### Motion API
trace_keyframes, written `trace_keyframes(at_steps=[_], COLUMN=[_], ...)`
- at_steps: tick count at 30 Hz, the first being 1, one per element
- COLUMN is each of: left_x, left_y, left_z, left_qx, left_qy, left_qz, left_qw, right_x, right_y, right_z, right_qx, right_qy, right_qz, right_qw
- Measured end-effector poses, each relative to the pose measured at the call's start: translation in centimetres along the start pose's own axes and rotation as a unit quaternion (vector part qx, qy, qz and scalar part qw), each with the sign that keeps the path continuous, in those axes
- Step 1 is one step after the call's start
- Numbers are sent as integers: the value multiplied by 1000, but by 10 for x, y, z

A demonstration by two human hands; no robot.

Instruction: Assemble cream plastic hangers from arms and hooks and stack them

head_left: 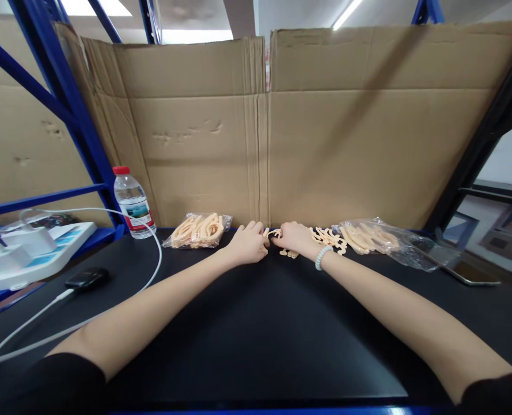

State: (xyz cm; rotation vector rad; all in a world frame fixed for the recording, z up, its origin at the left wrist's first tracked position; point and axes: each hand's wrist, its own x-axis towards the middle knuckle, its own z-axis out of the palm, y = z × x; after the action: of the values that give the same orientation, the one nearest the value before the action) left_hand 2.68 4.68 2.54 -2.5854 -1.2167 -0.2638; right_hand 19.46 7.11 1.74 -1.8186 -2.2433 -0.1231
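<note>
Black counter (256, 328), far edge against cardboard panels (204, 132); contents as follows.

Loose pieces (326, 237), cream-coloured and curved: a small heap at the far middle of the counter, between and beside the two hands, running out to the right.

Left hand (247, 242): fingers bent, at the left end of the heap; whether its grip pinches a piece cannot be told.

Right hand (298, 238): fingers curled, over the heap; its grip is likewise unclear. Pale beaded bracelet (323, 257) on the wrist.

Left bag (199, 230): clear plastic, similar pieces inside, far left of the left hand.

Right bag (370, 237): clear plastic, similar pieces inside, right of the heap.

Bottle (133, 204): red cap, upright, far left.

Power strip (61, 256): white and blue, left edge, plugs (33, 241) fitted.

Phone (474, 273): flat, far right, beside the right bag.
</note>
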Motion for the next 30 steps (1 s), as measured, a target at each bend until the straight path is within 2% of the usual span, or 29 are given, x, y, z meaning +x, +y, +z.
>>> trace_keyframes(at_steps=[5,10,14,17,19,21,24,27,30], left_x=[4,6,-1,-18,-35,-52,-70,-76,-75], left_y=[-1,-1,-2,2,6,12,21,29,35], left_z=[4,3,-5,-11,-11,-9,-5,-3,-1], left_qx=[-19,-80,-166,-238,-285,-335,-470,-535,-552], left_qy=[2,46,88,105,103,99,69,53,67], left_qz=[14,19,17,11,7,14,42,22,-7], left_qw=[1000,996,982,966,953,937,879,843,831], right_x=[8,12,8,-4,-19,-37,-67,-87,-95], right_y=[-6,-2,13,28,36,41,42,40,38], right_z=[4,-2,-16,-26,-30,-30,-28,-22,-14], right_qx=[5,56,146,253,343,436,560,644,693], right_qy=[-16,-2,30,39,27,0,-43,-77,-106], right_qz=[45,77,100,103,104,106,99,98,103], right_qw=[999,995,984,961,933,893,822,755,706])
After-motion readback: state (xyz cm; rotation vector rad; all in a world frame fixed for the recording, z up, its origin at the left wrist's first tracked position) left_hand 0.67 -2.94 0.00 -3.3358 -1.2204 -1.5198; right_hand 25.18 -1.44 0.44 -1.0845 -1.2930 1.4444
